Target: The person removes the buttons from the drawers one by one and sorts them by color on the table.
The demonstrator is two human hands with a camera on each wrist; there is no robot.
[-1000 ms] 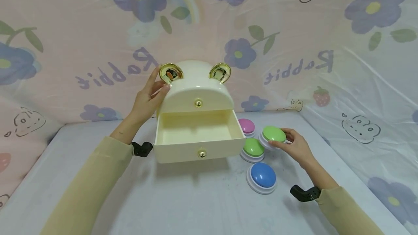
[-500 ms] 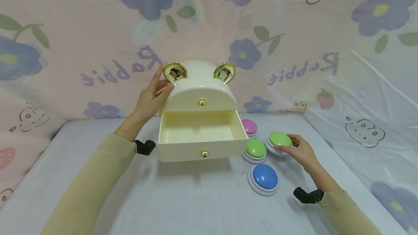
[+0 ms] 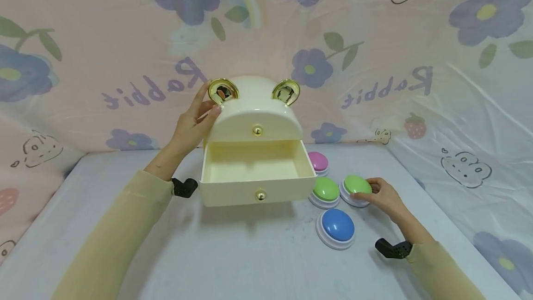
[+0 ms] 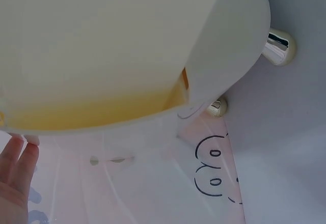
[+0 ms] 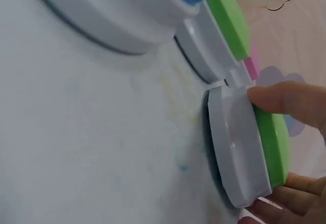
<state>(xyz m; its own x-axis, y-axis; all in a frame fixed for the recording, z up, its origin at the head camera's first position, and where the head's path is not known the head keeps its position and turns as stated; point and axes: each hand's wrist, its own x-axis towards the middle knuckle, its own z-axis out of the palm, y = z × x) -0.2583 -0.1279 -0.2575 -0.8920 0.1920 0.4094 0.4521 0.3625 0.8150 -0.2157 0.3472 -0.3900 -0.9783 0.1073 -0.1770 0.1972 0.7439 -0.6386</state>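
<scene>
A cream drawer box [image 3: 256, 121] with gold ear shapes stands at the back, its lower drawer [image 3: 258, 192] pulled out with a bare interior. My left hand [image 3: 192, 121] holds the box's upper left side, thumb in front of the left ear and fingers behind it. In the left wrist view, fingertips [image 4: 31, 139] meet the box's edge. My right hand [image 3: 385, 196] grips a green push button [image 3: 357, 184] with a white base, thumb on the near side and fingers around the far side. That button sits flat at the tabletop, right of another green button [image 3: 326, 189].
A blue button [image 3: 338, 225] lies in front of the green ones. The pink button [image 3: 318, 161] is behind them, beside the drawer box. White cloth covers the table [image 3: 250, 263]; a printed curtain [image 3: 258, 27] hangs close behind the box.
My right hand has brought the green button down and slightly right onto the table, away from the other green one. The left hand keeps its hold on the box. The head view has shifted slightly.
</scene>
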